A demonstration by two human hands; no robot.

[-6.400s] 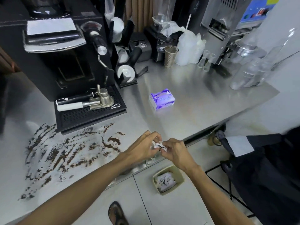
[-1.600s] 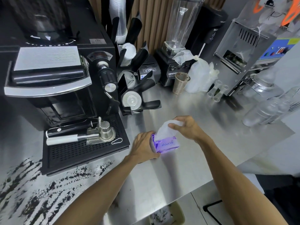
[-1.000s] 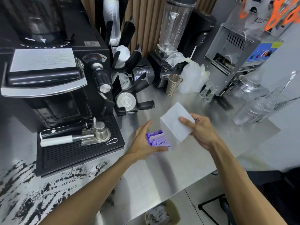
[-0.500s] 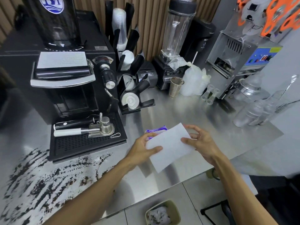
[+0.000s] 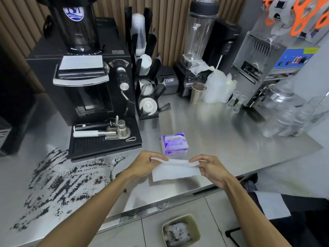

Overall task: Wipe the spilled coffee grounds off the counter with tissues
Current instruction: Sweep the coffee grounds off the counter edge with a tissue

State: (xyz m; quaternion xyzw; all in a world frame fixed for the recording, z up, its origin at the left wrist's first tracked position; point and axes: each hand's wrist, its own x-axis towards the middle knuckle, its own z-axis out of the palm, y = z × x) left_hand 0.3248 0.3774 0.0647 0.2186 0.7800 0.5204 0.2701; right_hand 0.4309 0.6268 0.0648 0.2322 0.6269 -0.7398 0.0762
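A white tissue (image 5: pixel 175 171) hangs folded between my two hands above the steel counter (image 5: pixel 222 139). My left hand (image 5: pixel 146 164) pinches its left end and my right hand (image 5: pixel 211 168) pinches its right end. The purple tissue pack (image 5: pixel 174 143) lies on the counter just behind the tissue. Dark coffee grounds (image 5: pixel 64 182) are smeared in streaks over the counter's left part, in front of the black drip tray (image 5: pixel 105 145).
A black coffee machine (image 5: pixel 85 81), a cup holder rack (image 5: pixel 147 82), a blender (image 5: pixel 197 50) and a sealing machine (image 5: pixel 272 56) line the back. Clear bottles (image 5: pixel 283 120) lie at the right. A bin (image 5: pixel 180 230) with used tissues stands on the floor below the counter's edge.
The tissue has gone from an open sheet to a folded strip held by both hands, nearer the counter's front edge. The tissue pack is uncovered behind it.
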